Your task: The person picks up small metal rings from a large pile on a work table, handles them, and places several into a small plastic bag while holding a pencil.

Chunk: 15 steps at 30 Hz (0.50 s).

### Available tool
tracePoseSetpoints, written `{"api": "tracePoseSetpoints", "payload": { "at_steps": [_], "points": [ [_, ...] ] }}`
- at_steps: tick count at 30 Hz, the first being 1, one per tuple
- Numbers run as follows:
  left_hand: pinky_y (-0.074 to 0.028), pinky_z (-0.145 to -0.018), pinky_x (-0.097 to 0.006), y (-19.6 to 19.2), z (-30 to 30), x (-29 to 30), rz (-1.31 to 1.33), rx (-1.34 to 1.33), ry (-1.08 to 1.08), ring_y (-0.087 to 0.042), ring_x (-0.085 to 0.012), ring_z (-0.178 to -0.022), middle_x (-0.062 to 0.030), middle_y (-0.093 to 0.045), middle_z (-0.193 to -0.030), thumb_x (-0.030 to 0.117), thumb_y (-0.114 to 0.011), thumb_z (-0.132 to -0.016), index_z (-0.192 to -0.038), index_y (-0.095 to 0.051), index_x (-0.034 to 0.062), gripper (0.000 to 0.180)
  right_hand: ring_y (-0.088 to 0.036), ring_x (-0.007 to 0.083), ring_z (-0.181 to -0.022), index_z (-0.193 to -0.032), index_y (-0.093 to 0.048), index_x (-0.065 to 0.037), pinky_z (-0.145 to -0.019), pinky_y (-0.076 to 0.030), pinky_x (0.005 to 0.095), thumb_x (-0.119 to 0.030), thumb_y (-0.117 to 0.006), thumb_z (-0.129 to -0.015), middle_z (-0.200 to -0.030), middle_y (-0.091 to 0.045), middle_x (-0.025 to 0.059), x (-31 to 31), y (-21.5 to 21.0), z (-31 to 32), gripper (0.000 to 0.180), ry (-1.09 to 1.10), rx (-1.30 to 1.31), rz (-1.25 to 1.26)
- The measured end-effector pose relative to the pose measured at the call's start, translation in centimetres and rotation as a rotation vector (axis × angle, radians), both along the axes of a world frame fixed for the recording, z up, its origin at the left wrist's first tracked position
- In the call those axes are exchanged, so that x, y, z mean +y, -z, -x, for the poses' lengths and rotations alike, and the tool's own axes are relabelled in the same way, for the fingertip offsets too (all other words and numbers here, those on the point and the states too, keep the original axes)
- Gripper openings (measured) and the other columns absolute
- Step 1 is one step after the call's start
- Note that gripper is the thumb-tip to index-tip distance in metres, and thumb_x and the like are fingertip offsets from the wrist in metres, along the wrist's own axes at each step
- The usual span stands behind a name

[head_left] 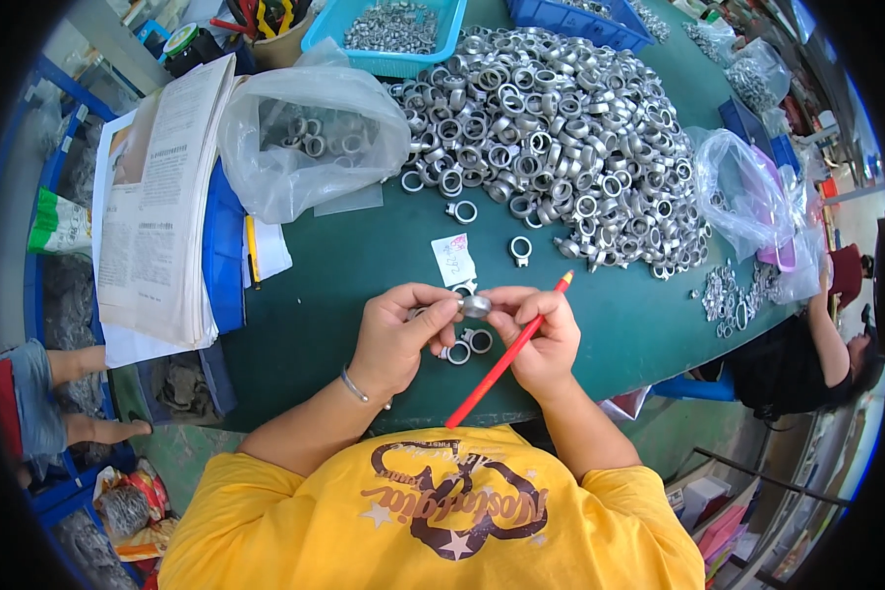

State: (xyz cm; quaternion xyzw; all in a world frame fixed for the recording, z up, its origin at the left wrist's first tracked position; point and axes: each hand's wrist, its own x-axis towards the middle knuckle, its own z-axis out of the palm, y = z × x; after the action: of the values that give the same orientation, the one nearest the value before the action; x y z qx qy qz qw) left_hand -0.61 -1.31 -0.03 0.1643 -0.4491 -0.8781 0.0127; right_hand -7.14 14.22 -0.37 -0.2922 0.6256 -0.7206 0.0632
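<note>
The left hand [393, 341] and right hand [545, 346], fingertips closed in, pinch a smooth, round metal ring [477, 307] between them, the right also clasping a slim red pencil [500, 371]. Just below the grip, loose rings [459, 353] lie on the flat green table [295, 349]; beyond it come a paper slip [450, 264], then a heap of silvery rings [560, 147]

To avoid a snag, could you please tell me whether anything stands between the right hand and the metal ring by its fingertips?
Nothing visible: the right hand meets the metal ring directly, and the red pencil it holds slants across the hand, clear of the ring.
</note>
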Motion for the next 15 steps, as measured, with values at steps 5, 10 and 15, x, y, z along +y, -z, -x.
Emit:
{"api": "tracePoseSetpoints", "payload": {
  "at_steps": [5,10,15],
  "points": [
    [-0.044,-0.053,-0.017,-0.4,-0.2,0.2,0.134,0.049,-0.036,-0.056,-0.0086,-0.062,-0.0062,-0.062,-0.080,0.002,-0.060,-0.081,-0.099,-0.060,-0.0016,0.018,-0.062,0.0221,-0.089,-0.083,-0.037,-0.002,-0.075,-0.053,0.0295,0.011,-0.059,-0.077,-0.104,-0.056,0.0231,-0.3,-0.1,-0.3,0.027,-0.006,-0.094,0.104],
    [-0.047,-0.054,-0.018,-0.1,-0.4,0.5,0.159,0.074,-0.055,-0.060,-0.0115,-0.068,-0.0091,-0.063,-0.085,-0.001,-0.059,-0.081,-0.098,-0.059,-0.0020,0.017,-0.062,0.0223,-0.089,-0.083,-0.037,-0.002,-0.075,-0.053,0.0304,0.012,-0.060,-0.076,-0.106,-0.055,0.0238,-0.1,-0.2,-0.6,0.028,-0.026,-0.131,0.139],
    [-0.047,-0.049,-0.020,-0.8,0.0,0.4,-0.141,-0.119,0.037,-0.062,-0.0135,-0.071,-0.0099,-0.062,-0.089,0.013,-0.051,-0.089,-0.102,-0.057,-0.0013,0.020,-0.065,0.0222,-0.076,-0.071,-0.042,-0.003,-0.068,-0.053,0.0310,0.004,-0.071,-0.070,-0.084,-0.064,0.0188,-0.5,-1.6,-1.2,0.029,-0.003,0.360,-0.085]
  ]
}}
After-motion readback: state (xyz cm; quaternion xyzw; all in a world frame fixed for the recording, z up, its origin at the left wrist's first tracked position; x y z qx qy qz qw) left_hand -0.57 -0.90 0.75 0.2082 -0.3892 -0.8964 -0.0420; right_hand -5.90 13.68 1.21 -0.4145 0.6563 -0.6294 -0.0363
